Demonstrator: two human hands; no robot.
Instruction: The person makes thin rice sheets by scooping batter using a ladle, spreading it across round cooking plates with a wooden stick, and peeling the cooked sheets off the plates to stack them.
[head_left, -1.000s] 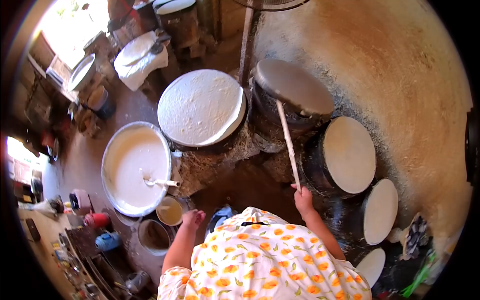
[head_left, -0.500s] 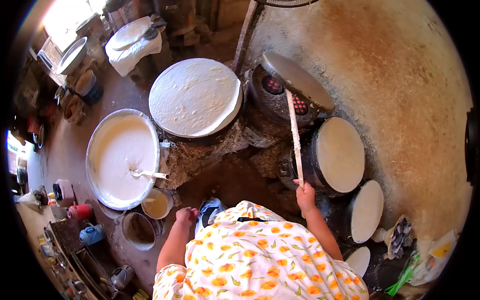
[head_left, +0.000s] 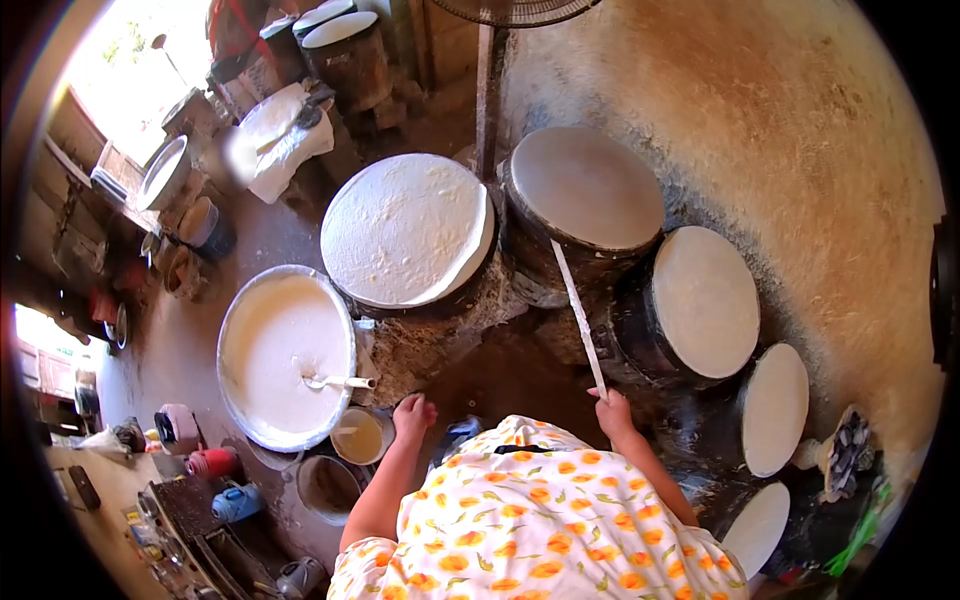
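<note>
Head view: a long, thin pale stick [head_left: 579, 318] is held in the right hand [head_left: 613, 411], the fingers being closed around its lower end; its far tip lies at the near rim of a round grey lid [head_left: 585, 187] that sits flat on a dark pot. The stick is judged to be light and stiff, probably flat wood or bamboo; it is best held near its end, as it is here. The lid looks wide and thin, and it is likely hot and somewhat heavy for such a slender lever, so a slip at the rim could be expected.

The left hand [head_left: 413, 416] is seen empty, with the fingers loosely curled, just beside a small cup of yellowish liquid [head_left: 360, 437] and near a wide basin of white batter [head_left: 285, 355], in which a ladle [head_left: 338, 381] rests. Left of the lidded pot, a broad steaming surface carries a white sheet [head_left: 405, 228], which appears thin, soft and easily torn. Further pale round discs [head_left: 705, 300] are ranged to the right.
</note>
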